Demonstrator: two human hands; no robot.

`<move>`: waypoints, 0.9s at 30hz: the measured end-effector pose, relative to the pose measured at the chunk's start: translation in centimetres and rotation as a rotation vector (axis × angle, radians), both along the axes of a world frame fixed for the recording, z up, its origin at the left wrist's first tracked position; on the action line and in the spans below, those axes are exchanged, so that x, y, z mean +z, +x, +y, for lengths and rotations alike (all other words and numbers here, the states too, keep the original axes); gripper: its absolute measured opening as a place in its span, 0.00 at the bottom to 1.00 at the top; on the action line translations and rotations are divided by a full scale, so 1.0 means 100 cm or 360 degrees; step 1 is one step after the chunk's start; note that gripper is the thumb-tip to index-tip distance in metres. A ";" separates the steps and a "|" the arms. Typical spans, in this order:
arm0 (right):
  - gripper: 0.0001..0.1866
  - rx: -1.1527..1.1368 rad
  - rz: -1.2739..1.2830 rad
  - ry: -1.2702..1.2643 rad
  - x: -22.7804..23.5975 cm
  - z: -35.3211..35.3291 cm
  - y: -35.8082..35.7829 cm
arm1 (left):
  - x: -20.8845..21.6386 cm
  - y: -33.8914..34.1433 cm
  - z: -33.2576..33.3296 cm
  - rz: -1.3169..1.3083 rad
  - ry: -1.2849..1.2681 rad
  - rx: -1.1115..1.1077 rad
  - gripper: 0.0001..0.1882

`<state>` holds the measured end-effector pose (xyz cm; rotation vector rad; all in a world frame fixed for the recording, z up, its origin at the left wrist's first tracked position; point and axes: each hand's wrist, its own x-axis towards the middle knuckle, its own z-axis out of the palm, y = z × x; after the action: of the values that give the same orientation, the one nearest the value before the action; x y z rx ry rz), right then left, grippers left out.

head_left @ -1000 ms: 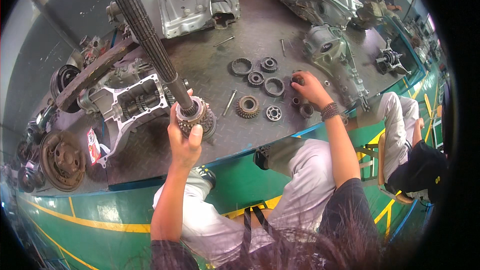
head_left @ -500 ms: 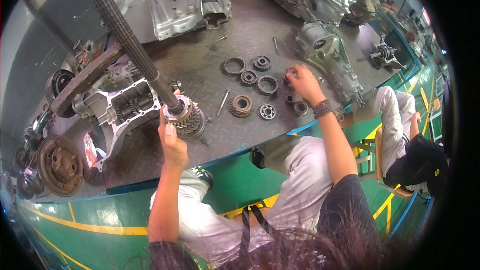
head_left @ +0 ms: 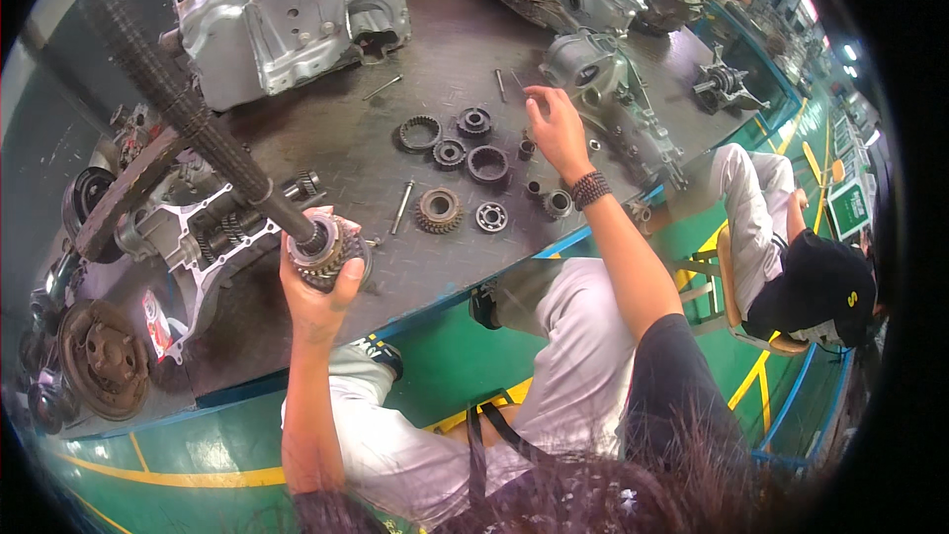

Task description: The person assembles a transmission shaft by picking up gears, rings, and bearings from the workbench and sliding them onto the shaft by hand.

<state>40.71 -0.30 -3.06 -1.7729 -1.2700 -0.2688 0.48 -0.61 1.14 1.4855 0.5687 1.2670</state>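
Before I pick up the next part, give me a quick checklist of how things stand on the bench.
1. Left hand grips the gear at the shaft end: ok.
2. Shaft held tilted, up and away to the left, supported only at its lower end: not ok if it needs steadying.
3. Right hand empty, fingers spread over the loose parts: ok.
4. Rings and gears laid apart on the table, none stacked: ok.
5. Small sleeve beside the right hand within reach: ok.
6. Gear fully seated on the shaft: cannot tell.
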 end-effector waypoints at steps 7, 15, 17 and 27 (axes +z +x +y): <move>0.13 -0.0034 0.0381 0.0422 0.035 -0.021 0.027 | -0.004 -0.007 0.001 0.0001 0.0031 0.0046 0.36; 0.13 -0.0020 0.0624 0.0895 0.045 -0.040 0.022 | -0.015 -0.012 0.011 0.0026 0.0147 0.0013 0.36; 0.13 -0.0056 0.0662 0.1154 0.054 -0.046 0.025 | -0.009 -0.009 0.006 0.0015 0.0127 0.0013 0.36; 0.13 -0.0171 0.0504 0.1520 0.057 -0.063 0.032 | -0.005 -0.009 0.003 -0.0079 0.0039 -0.0035 0.36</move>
<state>43.87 -6.56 2.67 -0.9950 -0.6320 -0.5263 -0.46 -0.32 0.59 1.4725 0.5048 1.2941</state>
